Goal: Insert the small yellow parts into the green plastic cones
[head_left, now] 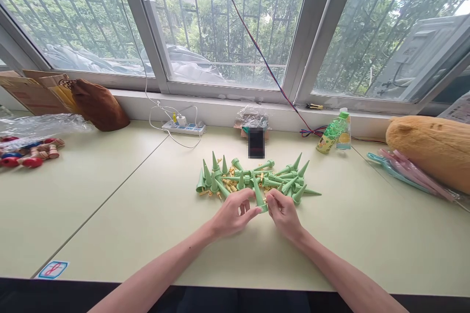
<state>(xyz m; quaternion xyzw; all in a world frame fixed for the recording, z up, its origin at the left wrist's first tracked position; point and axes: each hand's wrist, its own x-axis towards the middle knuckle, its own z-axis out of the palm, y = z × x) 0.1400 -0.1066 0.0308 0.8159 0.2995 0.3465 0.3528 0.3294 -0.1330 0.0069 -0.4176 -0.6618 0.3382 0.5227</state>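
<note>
My left hand [237, 212] holds a green plastic plant-watering spike [258, 194] between thumb and fingers, its tip pointing up and its wide end low near the table. Close against the spike's right side, my right hand [282, 210] is closed in a pinch. A trace of pale yellow shows at its fingertips, but the fingers hide what they hold. Just beyond both hands lies a pile of similar green spikes [290, 183], some standing on their wide ends, others on their sides. Small yellow plastic pieces [230, 187] are scattered among them.
Behind the pile are a dark blurred rectangle [256, 143] and crumpled clear wrap [253, 116]. A power strip [187, 128] with cables lies back left. A green bottle [333, 132] and plush toy [426, 146] are right; wooden pieces [33, 156] and a brown pouch [97, 105] left.
</note>
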